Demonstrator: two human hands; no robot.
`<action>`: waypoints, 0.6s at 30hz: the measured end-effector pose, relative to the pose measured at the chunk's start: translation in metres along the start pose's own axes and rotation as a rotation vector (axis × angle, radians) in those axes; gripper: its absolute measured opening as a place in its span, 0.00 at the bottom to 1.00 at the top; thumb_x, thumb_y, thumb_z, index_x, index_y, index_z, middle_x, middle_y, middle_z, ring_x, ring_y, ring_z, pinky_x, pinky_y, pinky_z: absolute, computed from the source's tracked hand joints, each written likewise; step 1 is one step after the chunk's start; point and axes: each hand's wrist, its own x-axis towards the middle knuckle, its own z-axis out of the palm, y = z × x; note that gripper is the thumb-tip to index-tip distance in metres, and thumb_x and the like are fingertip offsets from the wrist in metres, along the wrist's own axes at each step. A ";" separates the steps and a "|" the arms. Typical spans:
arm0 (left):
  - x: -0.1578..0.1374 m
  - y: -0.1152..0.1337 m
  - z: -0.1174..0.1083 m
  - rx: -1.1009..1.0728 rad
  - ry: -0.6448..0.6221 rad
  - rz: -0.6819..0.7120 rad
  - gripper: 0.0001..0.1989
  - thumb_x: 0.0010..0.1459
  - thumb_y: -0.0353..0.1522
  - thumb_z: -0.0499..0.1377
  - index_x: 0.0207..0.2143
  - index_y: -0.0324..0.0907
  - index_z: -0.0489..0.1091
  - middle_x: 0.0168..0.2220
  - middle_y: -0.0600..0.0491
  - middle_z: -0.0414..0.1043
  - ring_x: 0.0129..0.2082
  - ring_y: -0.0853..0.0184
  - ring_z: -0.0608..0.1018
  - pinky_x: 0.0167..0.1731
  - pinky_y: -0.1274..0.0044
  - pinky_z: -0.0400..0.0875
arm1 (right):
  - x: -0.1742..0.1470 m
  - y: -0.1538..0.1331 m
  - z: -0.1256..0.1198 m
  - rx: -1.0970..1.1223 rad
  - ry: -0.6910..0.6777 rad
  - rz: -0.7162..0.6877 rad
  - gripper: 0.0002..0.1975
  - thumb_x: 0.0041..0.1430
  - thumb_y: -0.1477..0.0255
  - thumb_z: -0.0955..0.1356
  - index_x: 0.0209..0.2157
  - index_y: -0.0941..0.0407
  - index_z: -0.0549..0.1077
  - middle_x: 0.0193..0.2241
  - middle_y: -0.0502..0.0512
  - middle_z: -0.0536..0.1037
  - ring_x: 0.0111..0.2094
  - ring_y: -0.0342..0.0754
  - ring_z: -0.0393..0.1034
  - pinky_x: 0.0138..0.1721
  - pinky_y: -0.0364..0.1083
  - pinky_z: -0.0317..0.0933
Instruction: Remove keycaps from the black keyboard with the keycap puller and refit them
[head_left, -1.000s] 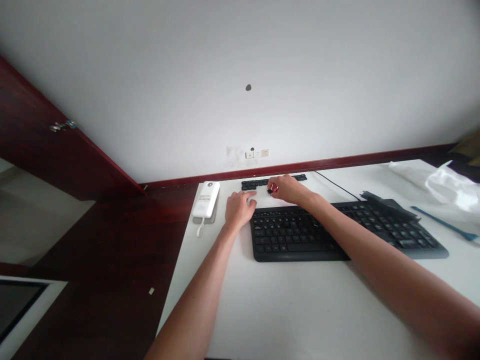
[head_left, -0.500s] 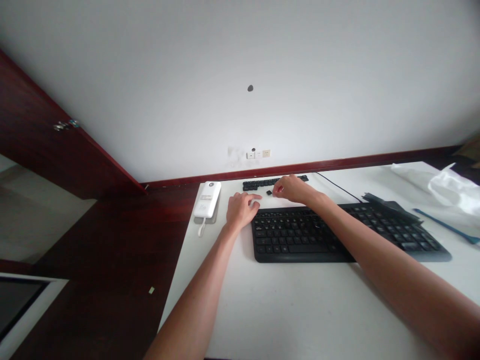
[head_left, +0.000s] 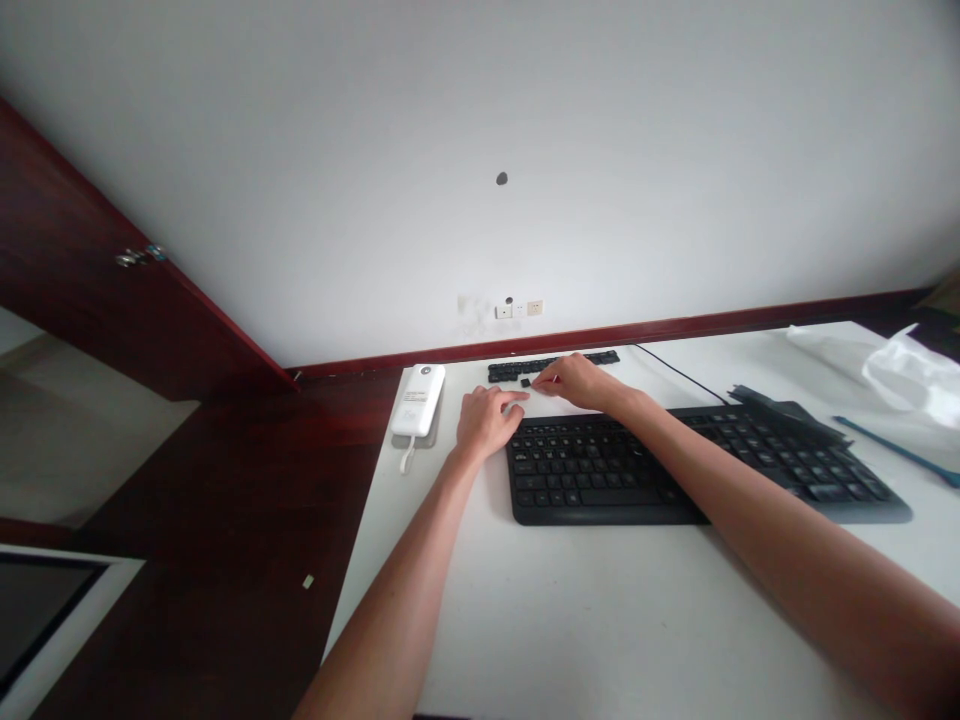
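A black keyboard [head_left: 622, 497] lies on the white table, many of its keys in place. Behind it, near the table's far edge, loose black keycaps [head_left: 504, 377] are lined up in rows. A single keycap [head_left: 525, 382] lies just in front of these rows. My right hand [head_left: 574, 382] reaches over the keyboard, thumb and fingers pinched together at the right side of that keycap; the exact contact is too small to make out. My left hand [head_left: 486, 420] rests by the keyboard's far left corner, index finger and thumb apart, with nothing visible between them.
To the left lies a white power bank [head_left: 418, 402] with a short strap. A dark flat piece [head_left: 787, 415] leans on the keyboard's right part. Right of it are a blue stick [head_left: 896, 450] and a white plastic bag [head_left: 911, 375]. A cable [head_left: 679, 372] runs behind the keyboard.
My right hand has moved slightly left, and the single keycap has shifted left with it, closer to the front of the keycap rows. My left hand has stayed nearly still.
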 end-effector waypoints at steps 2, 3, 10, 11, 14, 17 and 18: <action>0.000 0.000 0.000 0.012 0.002 0.000 0.18 0.64 0.32 0.58 0.51 0.58 0.79 0.37 0.54 0.78 0.42 0.60 0.75 0.51 0.68 0.67 | 0.001 0.001 0.002 0.009 0.000 -0.037 0.14 0.64 0.72 0.66 0.37 0.57 0.85 0.31 0.53 0.85 0.34 0.49 0.76 0.37 0.44 0.61; 0.000 0.000 -0.001 0.015 0.003 -0.001 0.18 0.64 0.32 0.58 0.52 0.58 0.79 0.37 0.54 0.79 0.42 0.60 0.75 0.51 0.68 0.68 | 0.001 0.001 0.002 0.008 -0.001 -0.058 0.15 0.64 0.73 0.65 0.39 0.56 0.86 0.34 0.53 0.86 0.36 0.50 0.77 0.39 0.44 0.62; 0.000 0.003 -0.003 0.001 0.009 -0.015 0.17 0.64 0.31 0.57 0.51 0.55 0.80 0.37 0.54 0.79 0.43 0.60 0.76 0.51 0.68 0.68 | 0.000 -0.005 0.004 0.013 -0.025 -0.114 0.15 0.67 0.73 0.66 0.45 0.53 0.85 0.43 0.55 0.86 0.43 0.53 0.80 0.45 0.45 0.66; -0.001 0.003 -0.003 -0.003 0.009 -0.020 0.17 0.64 0.31 0.57 0.51 0.55 0.80 0.37 0.54 0.80 0.43 0.60 0.76 0.51 0.68 0.68 | -0.001 -0.006 0.004 0.010 -0.020 -0.117 0.15 0.67 0.73 0.65 0.45 0.53 0.85 0.44 0.55 0.86 0.44 0.53 0.80 0.46 0.45 0.66; -0.001 0.003 -0.003 -0.011 0.013 -0.029 0.17 0.64 0.30 0.57 0.50 0.55 0.80 0.39 0.54 0.80 0.44 0.60 0.76 0.52 0.68 0.68 | -0.001 -0.005 0.006 0.000 -0.001 -0.122 0.15 0.67 0.73 0.65 0.45 0.53 0.85 0.46 0.55 0.85 0.46 0.55 0.80 0.48 0.46 0.67; -0.002 0.003 -0.002 -0.018 0.026 -0.027 0.17 0.64 0.30 0.57 0.50 0.55 0.80 0.40 0.55 0.81 0.44 0.60 0.76 0.52 0.68 0.68 | 0.000 -0.001 0.008 -0.002 0.011 -0.121 0.15 0.67 0.74 0.65 0.46 0.53 0.85 0.46 0.56 0.85 0.47 0.55 0.80 0.49 0.47 0.67; -0.002 0.002 -0.001 -0.020 0.030 -0.028 0.17 0.64 0.30 0.57 0.50 0.55 0.80 0.40 0.55 0.81 0.44 0.60 0.76 0.52 0.68 0.68 | 0.001 0.000 0.009 0.000 0.011 -0.120 0.15 0.67 0.74 0.66 0.47 0.53 0.84 0.47 0.56 0.85 0.48 0.56 0.80 0.50 0.47 0.67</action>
